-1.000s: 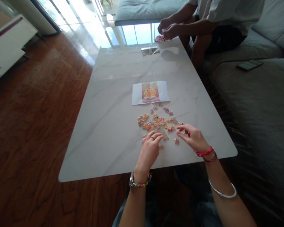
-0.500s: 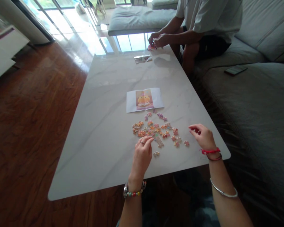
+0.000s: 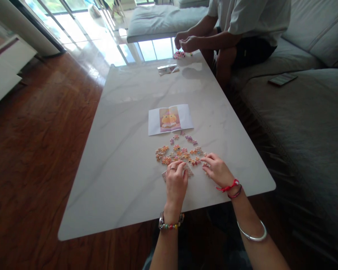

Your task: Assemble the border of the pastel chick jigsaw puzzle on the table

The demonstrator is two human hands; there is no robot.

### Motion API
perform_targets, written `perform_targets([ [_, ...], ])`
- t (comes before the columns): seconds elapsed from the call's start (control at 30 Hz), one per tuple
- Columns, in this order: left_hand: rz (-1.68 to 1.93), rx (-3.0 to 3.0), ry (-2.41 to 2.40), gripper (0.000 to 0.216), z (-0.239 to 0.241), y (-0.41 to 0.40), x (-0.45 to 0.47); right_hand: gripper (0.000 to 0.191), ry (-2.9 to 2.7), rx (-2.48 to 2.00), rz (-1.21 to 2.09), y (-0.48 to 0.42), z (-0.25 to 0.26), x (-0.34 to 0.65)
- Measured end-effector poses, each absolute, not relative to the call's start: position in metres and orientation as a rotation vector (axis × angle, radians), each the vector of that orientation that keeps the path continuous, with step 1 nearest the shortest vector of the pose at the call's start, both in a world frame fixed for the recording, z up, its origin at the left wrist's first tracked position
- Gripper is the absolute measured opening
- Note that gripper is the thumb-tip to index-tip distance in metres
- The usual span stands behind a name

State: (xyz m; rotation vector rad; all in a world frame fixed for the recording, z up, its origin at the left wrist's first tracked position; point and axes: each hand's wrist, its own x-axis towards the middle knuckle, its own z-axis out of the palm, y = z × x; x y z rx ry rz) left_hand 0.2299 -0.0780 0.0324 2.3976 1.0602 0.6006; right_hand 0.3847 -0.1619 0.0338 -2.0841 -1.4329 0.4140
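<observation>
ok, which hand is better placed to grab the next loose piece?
Right, probably. The right hand has its fingertips at the near edge of the pile, among loose pieces. The left hand rests on the joined strip, seemingly pinning it.

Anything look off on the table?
Nothing stands out. Puzzle pieces lie scattered on the table from the picture sheet to the left hand and right hand, none over the edge. Crumpled wrapper at the far end.

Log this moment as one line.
left hand: on joined strip | right hand: fingertips at loose pieces | reference picture: beyond them
</observation>
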Motion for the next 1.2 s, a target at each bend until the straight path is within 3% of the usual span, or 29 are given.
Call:
perform_targets([
  [0.17, 0.584, 2.412, 1.056, 0.019, 0.031, -0.078, 0.231, 0.021, -1.314, -2.239, 0.36, -0.176, 0.031, 0.407],
  [0.43, 0.578, 2.429, 1.038, 0.019, 0.028, -0.079, 0.234, 0.022, -1.383, -2.169, 0.577, -0.19, 0.038, 0.42],
  [0.73, 0.708, 2.419, 1.061, 0.021, 0.026, -0.075, 0.231, 0.016, -1.027, -2.344, 0.104, -0.203, 0.037, 0.443],
  [1.0, 0.742, 2.422, 1.004, 0.023, 0.029, -0.074, 0.233, 0.022, -1.352, -2.155, 0.712, -0.204, 0.044, 0.432],
  [1.2, 0.768, 2.405, 1.014, 0.022, 0.026, -0.066, 0.226, 0.011, -1.44, -2.189, 0.763, -0.202, 0.047, 0.429],
])
